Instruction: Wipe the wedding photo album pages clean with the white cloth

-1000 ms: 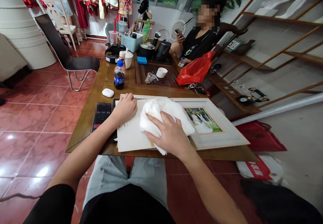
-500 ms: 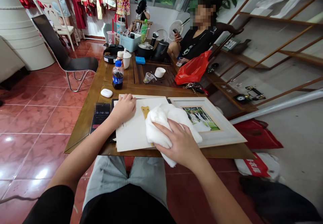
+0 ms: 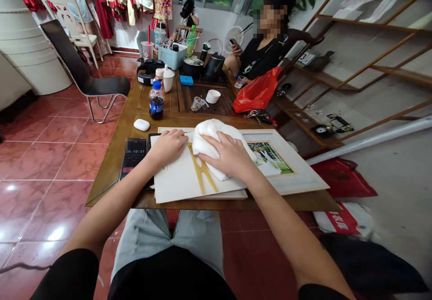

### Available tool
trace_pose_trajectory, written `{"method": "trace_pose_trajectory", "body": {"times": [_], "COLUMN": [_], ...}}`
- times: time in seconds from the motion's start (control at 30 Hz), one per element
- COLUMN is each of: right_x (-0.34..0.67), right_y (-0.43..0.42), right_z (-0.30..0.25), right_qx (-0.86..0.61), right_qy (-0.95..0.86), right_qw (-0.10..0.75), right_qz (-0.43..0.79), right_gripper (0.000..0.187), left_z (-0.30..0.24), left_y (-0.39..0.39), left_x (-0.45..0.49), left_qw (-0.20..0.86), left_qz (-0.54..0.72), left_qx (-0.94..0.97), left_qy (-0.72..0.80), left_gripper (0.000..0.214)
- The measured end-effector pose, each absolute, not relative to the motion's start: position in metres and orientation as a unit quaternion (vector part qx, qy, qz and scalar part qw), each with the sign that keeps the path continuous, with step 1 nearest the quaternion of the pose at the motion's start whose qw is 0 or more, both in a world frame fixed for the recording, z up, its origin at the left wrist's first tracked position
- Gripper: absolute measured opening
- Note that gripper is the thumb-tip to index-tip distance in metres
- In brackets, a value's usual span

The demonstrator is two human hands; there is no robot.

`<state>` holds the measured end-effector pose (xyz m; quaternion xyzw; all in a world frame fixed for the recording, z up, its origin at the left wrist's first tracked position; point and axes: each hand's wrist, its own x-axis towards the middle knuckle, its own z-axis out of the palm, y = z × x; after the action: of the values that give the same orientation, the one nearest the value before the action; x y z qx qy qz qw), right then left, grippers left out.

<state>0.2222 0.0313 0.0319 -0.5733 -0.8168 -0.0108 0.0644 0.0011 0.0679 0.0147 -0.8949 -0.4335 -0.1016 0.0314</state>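
Note:
My right hand (image 3: 231,156) is closed on a bunched white cloth (image 3: 211,133), pressing it against a white board (image 3: 175,178). Partly under the cloth, a flat yellow A-shaped piece (image 3: 198,174) lies on that board. Toward the board's far left edge rests my left hand (image 3: 170,146), its fingers stretched out over the surface and holding nothing. To the right lies a white picture frame (image 3: 303,169) with a photo (image 3: 270,156) of people on grass, its left side covered by the cloth and my hand.
A phone with a running timer (image 3: 134,156) and a white earphone case (image 3: 141,124) lie left of the board. Beyond are a cola bottle (image 3: 156,101), a small white cup (image 3: 213,96), keys (image 3: 259,116) and a red plastic bag (image 3: 257,92). A seated person (image 3: 266,47) holds a phone.
My right hand has moved the cloth away from me, up the board, uncovering the lower part of the yellow piece. My left hand has shifted slightly right.

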Motion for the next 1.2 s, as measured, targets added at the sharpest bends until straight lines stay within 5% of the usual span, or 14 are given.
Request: {"method": "trace_pose_trajectory", "body": {"times": [0.77,1.2], "right_x": [0.246,0.247], "right_y": [-0.056,-0.026], "right_z": [-0.005,0.002], "right_qx": [-0.529,-0.548], "right_qy": [-0.820,-0.823], "right_qw": [0.155,0.130], "right_qz": [-0.153,-0.070], "right_gripper": [0.053,0.058], "left_z": [0.010,0.008], "left_y": [0.052,0.049], "left_x": [0.010,0.012], "left_qw": [-0.025,0.008], "left_qz": [-0.163,-0.133], "left_qx": [-0.872,-0.871], "left_qy": [-0.462,-0.472], "left_gripper": [0.034,0.038]}}
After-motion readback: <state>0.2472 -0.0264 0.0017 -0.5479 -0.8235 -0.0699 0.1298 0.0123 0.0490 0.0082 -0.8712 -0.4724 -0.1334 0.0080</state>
